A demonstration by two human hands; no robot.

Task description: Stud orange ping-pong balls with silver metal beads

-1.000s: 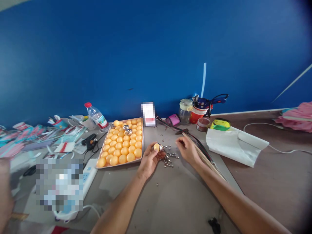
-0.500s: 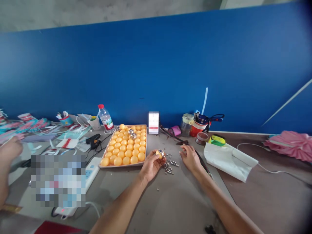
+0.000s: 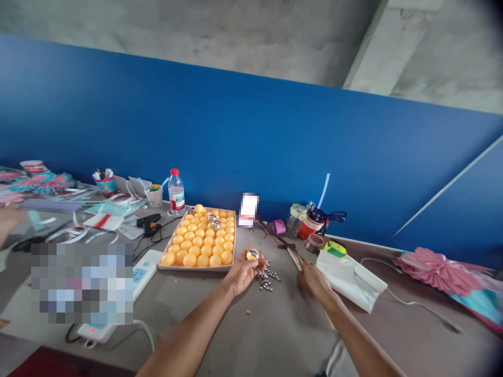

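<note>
My left hand is closed around an orange ball with shiny silver pieces on its upper side. Small silver beads lie in a loose pile on the table just right of that hand. My right hand is closed on a long thin strip, partly dark and partly pale, which shows on both sides of the hand. What kind of tool it is, I cannot make out. Left of my hands stands a shallow box with rows of orange balls; a few silver-covered balls rest on top.
A water bottle, glue gun and power strip stand at left. A jar, red cup and white sheet are at right. Another person's hand shows at the far left edge.
My right hand has gone from spread fingers over the table to a grip on the long strip, which has shifted. The left hand still holds the ball. The camera view has tilted.
</note>
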